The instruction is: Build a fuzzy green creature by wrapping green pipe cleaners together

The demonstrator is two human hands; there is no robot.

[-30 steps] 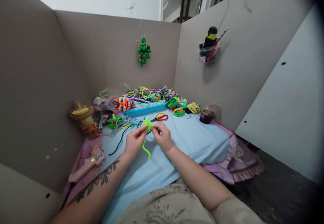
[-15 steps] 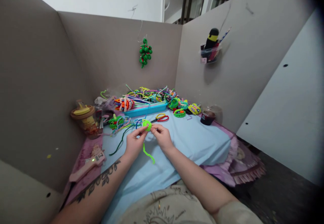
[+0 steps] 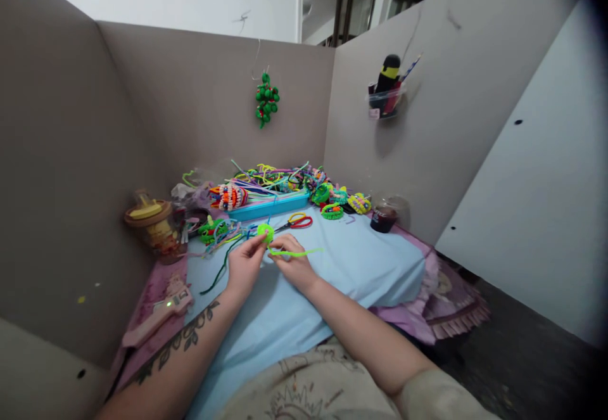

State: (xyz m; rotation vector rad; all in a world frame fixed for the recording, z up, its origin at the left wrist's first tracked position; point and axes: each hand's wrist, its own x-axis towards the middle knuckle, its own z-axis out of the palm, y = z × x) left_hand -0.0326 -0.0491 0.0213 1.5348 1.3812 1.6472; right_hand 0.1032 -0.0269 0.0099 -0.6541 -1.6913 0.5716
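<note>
Though near right hand [image 3: 295, 265], scissors [image 3: 295, 224] before tray [image 3: 285, 204].

Forearms [image 3: 197, 341] angled inward, left fingers [image 3: 253, 243] pinched, right fingers [image 3: 285, 242] bent just beside them

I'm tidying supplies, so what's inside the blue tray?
Pipe cleaners in several colors, many lying lengthwise, show in the tray. They and its front wall hide its floor, so anything beneath them cannot be seen.

Blue cloth [image 3: 351, 261] carries scissors [image 3: 291, 223], apparently a tray [image 3: 270, 206]
</note>
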